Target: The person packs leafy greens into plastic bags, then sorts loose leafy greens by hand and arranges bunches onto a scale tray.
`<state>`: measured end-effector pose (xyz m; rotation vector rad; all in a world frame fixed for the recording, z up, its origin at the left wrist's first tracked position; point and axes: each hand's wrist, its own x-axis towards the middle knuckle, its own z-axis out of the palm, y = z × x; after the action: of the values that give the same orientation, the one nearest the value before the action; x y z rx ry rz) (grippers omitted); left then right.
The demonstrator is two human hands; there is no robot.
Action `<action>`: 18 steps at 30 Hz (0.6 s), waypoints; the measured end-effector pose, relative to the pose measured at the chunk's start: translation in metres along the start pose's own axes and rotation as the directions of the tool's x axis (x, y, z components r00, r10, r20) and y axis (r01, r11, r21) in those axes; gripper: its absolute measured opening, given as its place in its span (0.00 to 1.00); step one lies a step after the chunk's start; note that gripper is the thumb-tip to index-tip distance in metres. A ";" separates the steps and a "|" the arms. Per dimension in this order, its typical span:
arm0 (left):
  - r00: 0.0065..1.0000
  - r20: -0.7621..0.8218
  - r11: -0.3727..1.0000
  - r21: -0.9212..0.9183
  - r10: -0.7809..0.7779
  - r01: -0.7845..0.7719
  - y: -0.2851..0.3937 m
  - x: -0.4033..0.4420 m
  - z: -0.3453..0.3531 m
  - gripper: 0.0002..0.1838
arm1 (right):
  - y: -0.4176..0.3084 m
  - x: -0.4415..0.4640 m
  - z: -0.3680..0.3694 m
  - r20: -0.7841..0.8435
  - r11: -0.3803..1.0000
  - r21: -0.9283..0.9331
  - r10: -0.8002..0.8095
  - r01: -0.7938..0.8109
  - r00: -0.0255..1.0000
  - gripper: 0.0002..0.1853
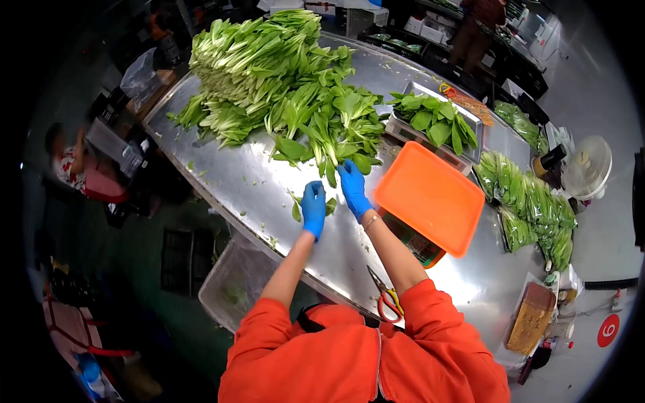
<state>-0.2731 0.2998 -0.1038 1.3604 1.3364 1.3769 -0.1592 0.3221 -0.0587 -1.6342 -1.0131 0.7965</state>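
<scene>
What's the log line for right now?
left hand: by loose leaves | right hand: at edge of greens pile | orange tray: beside right hand | red-yellow scissors: unheld

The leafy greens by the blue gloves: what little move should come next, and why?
Probably the right hand should draw one stalk from the near edge of the leafy greens, because its fingertips are already beside the pale stem ends there. The left hand is close by, with leaf bits showing around it; whether either hand grips anything is hard to tell.
</scene>
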 end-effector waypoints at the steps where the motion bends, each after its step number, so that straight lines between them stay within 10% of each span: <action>1: 1.000 -0.030 0.997 0.072 0.002 0.000 0.003 0.025 0.006 0.09 | 0.002 0.008 0.007 -0.011 1.000 -0.005 0.008 -0.008 1.000 0.24; 10: 0.996 0.091 0.889 0.457 0.001 -0.043 -0.023 0.113 0.032 0.13 | 0.012 0.045 0.035 0.025 0.728 -0.664 -0.204 0.169 0.979 0.19; 13: 0.791 0.461 0.838 -0.162 -0.403 0.522 -0.025 0.107 0.000 0.11 | 0.018 0.040 0.037 0.024 0.890 -0.449 -0.080 0.082 0.997 0.15; 18: 0.741 0.528 0.753 -0.258 -0.415 0.605 0.022 0.063 -0.081 0.13 | 0.005 -0.016 0.013 0.305 0.825 0.435 0.243 -0.361 0.921 0.12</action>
<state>-0.3576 0.3457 -0.0620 0.8325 0.9370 0.8225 -0.1759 0.3121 -0.0662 -1.2896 -0.6353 1.3722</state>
